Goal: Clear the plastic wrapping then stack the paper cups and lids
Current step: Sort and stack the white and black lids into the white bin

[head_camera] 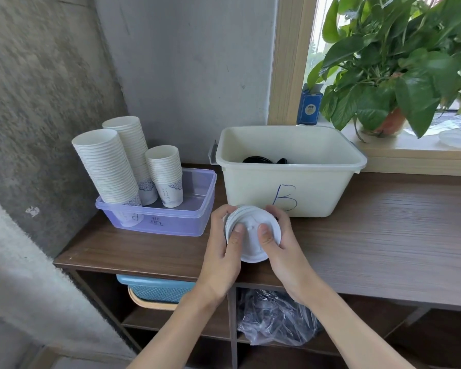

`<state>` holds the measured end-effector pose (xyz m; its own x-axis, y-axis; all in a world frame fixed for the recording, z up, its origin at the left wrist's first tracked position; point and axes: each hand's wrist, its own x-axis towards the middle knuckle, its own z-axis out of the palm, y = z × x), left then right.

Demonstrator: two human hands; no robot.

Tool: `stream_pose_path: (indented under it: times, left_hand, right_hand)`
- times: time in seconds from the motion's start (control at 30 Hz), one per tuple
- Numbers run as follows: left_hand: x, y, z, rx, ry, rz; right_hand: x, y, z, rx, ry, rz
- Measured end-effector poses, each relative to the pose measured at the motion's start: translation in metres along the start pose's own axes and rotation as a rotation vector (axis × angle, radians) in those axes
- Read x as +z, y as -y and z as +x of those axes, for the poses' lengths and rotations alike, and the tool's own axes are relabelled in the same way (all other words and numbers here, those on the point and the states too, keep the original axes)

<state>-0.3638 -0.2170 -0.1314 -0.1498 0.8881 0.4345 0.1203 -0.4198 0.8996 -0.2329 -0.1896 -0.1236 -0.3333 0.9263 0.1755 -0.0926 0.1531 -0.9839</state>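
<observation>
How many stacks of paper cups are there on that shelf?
3, all standing in the purple plastic box: the front tall stack at its left end, the rear tall stack behind that, and the short stack to their right.

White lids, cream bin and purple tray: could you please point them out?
white lids (251, 243), head view, top lid's face.
cream bin (253, 190), head view, front wall.
purple tray (176, 222), head view, front wall.

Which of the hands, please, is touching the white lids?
Touching, both: the head view shows left hand and right hand gripping the lids, thumbs on top.
</observation>
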Motion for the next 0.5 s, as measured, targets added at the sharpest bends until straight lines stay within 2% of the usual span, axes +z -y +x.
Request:
stream_pose_path:
  times: [0.23,0.5]
  left_hand:
    - [0.0022,-0.001,0.0002,0.082,-0.042,0.032]
    - [0.0057,0.0015,0.001,0.181,-0.13,0.067]
  right_hand:
    - [-0.002,-0.0059,0.0024,-0.035,-0.014,0.051]
    - [0.0053,-0.0089,0.0068,-0.07,-0.061,0.005]
